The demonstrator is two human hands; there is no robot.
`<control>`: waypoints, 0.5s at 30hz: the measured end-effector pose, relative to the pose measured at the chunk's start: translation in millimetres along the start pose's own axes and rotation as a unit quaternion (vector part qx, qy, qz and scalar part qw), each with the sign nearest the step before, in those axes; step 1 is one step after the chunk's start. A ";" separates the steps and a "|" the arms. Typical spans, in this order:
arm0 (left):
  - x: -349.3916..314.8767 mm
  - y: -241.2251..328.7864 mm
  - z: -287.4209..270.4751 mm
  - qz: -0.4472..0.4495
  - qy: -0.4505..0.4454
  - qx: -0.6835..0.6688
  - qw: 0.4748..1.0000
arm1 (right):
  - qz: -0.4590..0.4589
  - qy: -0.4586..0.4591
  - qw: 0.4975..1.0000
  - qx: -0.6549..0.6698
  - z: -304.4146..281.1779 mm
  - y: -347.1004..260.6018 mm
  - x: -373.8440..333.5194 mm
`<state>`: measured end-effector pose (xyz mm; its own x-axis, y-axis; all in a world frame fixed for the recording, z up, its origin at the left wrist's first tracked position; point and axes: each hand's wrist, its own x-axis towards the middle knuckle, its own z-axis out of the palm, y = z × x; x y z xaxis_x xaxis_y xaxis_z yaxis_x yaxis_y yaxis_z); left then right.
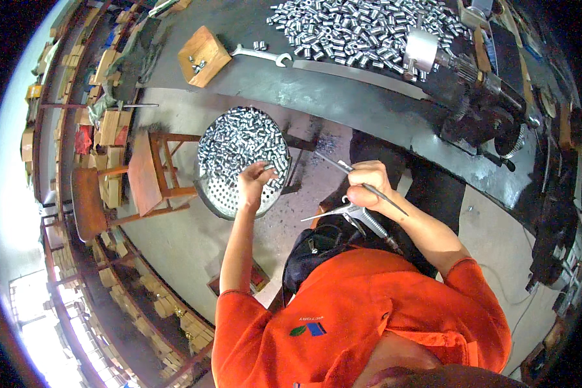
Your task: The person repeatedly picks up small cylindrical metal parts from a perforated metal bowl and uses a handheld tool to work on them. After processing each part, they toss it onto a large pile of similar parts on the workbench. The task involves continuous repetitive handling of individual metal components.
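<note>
Over a round perforated metal basket (223,205) heaped with small shiny metal sleeves (239,139), my left hand (253,183) has its thumb and fingers pinched together. A metal sleeve (269,166) shows at those fingertips. To the right, my right hand (368,180) is closed round a thin dark metal rod (388,200), which sticks out past both sides of the fist. Near the rod's far end, a short bright metal piece (345,166) shows at the fingers. Just below that hand is an air blow gun (352,210) with a long nozzle and coiled hose; what supports it is hidden.
A dark workbench (252,84) runs across the far side, bearing a large pile of metal sleeves (362,32), an open-end wrench (262,55), a wooden box (204,58) and a machine with a round chuck (421,50). Left are a wooden chair (145,174) and box-filled shelves (110,258).
</note>
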<state>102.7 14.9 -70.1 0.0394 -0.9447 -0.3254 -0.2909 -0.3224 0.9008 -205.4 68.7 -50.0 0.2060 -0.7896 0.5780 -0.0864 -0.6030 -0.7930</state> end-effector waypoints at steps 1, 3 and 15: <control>-5.8 16.3 7.2 0.020 -0.017 -0.007 1.000 | 0.007 -0.021 1.000 0.014 1.3 -3.4 2.0; -10.2 34.8 23.4 0.043 -0.062 -0.057 0.995 | -0.004 -0.035 0.999 0.021 2.5 -3.4 1.4; -50.9 119.5 94.1 0.307 -0.168 0.240 0.905 | 0.031 -0.079 0.996 0.031 0.7 -5.4 4.4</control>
<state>-24.1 30.1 27.0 -0.5399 -0.8401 0.0525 -0.5452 0.3965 0.7386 -203.3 68.6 -43.3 0.3530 -0.7940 0.4949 -0.0436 -0.5423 -0.8391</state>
